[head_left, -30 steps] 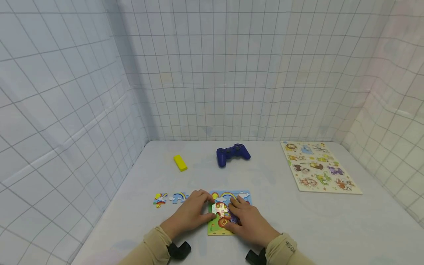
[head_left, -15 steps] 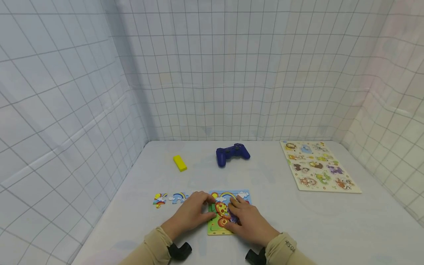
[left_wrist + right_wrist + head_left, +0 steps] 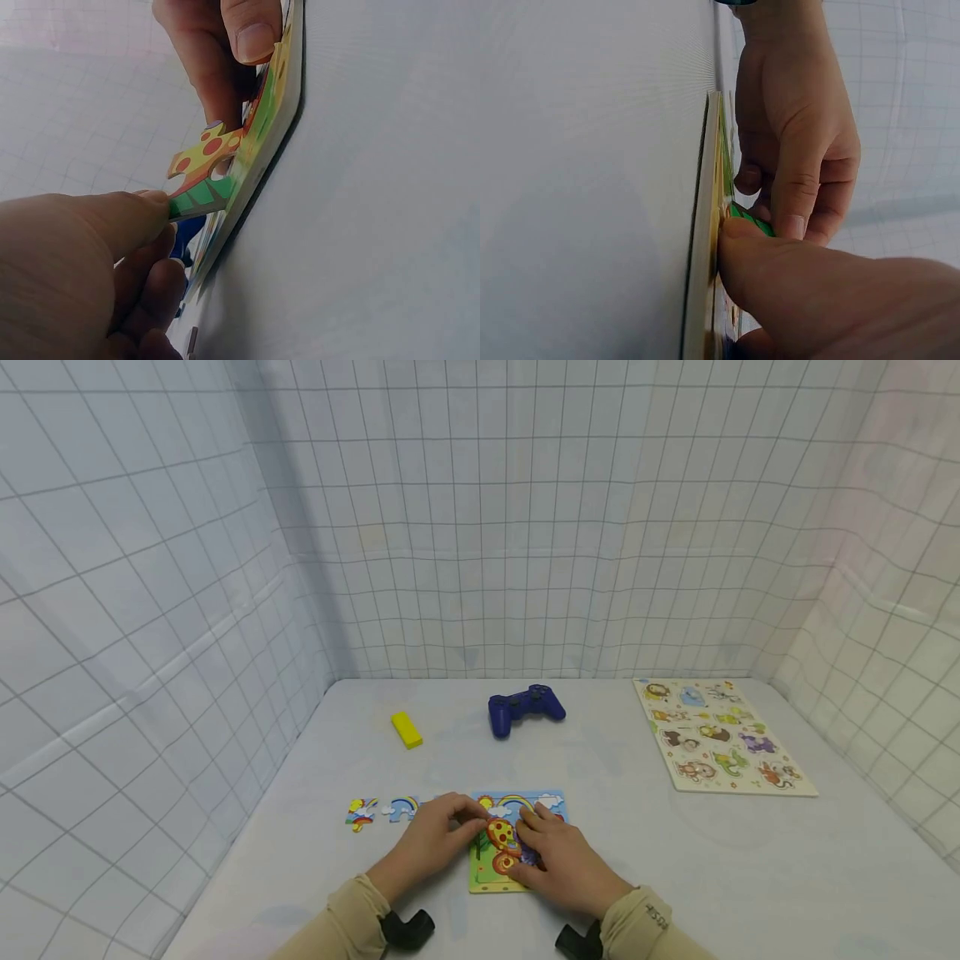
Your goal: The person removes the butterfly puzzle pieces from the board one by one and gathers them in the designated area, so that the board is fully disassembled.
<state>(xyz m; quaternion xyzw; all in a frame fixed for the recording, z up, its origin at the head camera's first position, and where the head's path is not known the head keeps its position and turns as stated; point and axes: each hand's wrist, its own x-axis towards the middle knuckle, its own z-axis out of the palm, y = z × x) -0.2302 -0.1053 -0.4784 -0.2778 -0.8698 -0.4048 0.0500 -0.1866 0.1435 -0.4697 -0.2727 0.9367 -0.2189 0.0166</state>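
Note:
A jigsaw board (image 3: 489,886) with a colourful cartoon picture lies in front of me, under both hands. My left hand (image 3: 431,837) pinches a puzzle piece (image 3: 196,159) between thumb and fingers at the board's left side. That piece is yellow with red spots and a green end, and in the left wrist view it stands tilted up from the board. My right hand (image 3: 562,864) rests on the board's right part with fingers spread, its thumb (image 3: 742,232) pressed near the front edge. Much of the picture's right side is hidden beneath it.
Left of the board lie loose puzzle pieces, one with a rainbow (image 3: 403,808) and one red and yellow (image 3: 362,812). Farther back are a yellow block (image 3: 407,730) and a blue game controller (image 3: 527,709). A board of animal pictures (image 3: 723,739) lies at right. Gridded cloth walls surround the table.
My left thumb and forefinger have closed together on the piece, which now tilts up. The glare on the picture has gone. My right hand stays in place.

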